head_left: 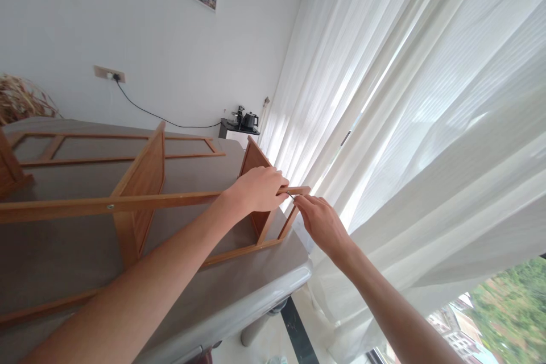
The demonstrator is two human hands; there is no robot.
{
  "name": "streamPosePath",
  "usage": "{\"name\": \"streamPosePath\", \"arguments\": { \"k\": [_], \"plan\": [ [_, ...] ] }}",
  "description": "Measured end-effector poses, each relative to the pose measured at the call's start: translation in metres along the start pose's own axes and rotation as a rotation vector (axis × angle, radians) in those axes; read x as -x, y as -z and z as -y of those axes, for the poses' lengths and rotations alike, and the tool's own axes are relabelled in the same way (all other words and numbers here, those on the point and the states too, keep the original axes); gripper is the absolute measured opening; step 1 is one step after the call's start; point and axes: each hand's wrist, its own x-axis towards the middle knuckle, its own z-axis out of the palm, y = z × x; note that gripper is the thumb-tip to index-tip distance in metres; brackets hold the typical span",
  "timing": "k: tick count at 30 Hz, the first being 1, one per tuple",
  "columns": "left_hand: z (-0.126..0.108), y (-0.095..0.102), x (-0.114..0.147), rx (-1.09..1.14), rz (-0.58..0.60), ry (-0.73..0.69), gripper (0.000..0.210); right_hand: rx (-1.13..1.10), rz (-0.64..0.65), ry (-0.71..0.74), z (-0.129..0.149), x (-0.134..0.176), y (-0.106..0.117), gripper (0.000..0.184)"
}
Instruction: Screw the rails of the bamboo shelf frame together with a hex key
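Both curled: left fingers [280, 180] gripping rail [170, 201], right fingers [302, 201] rod [291, 196].

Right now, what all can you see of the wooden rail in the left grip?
The rail is long, slim and brown, and looks wooden. It runs nearly level above the table, crossing the boards; its left end is out of frame. A metal fastener shows in its side, beside one board. The left grip holds it near its right end, where a thin tool in the right grip reaches toward it.
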Motion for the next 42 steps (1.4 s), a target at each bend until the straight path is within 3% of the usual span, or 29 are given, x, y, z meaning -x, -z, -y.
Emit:
{"name": "streamPosePath", "arguments": {
  "k": [7,12,27,36,42],
  "plan": [
    [-0.003,0.002,0.001,-0.001,0.016,0.016,0.026,-0.304,-0.031,-0.18,0.021,0.005,-0.025,0.029],
    [-0.004,0.003,0.002,-0.003,0.019,0.017,0.026,-0.366,-0.07,-0.213,0.025,0.012,-0.028,0.031],
    [-0.004,0.002,0.001,-0.006,0.014,0.022,0.022,-0.049,-0.096,-0.09,0.011,0.007,-0.026,0.027],
    [-0.005,0.003,0.001,0.008,0.028,0.028,0.026,0.233,-0.066,0.066,-0.003,0.002,-0.003,0.028],
    [-0.005,0.003,0.002,0.001,0.031,0.045,0.025,0.292,-0.067,0.106,-0.003,0.0,0.003,0.029]
  ]
}}
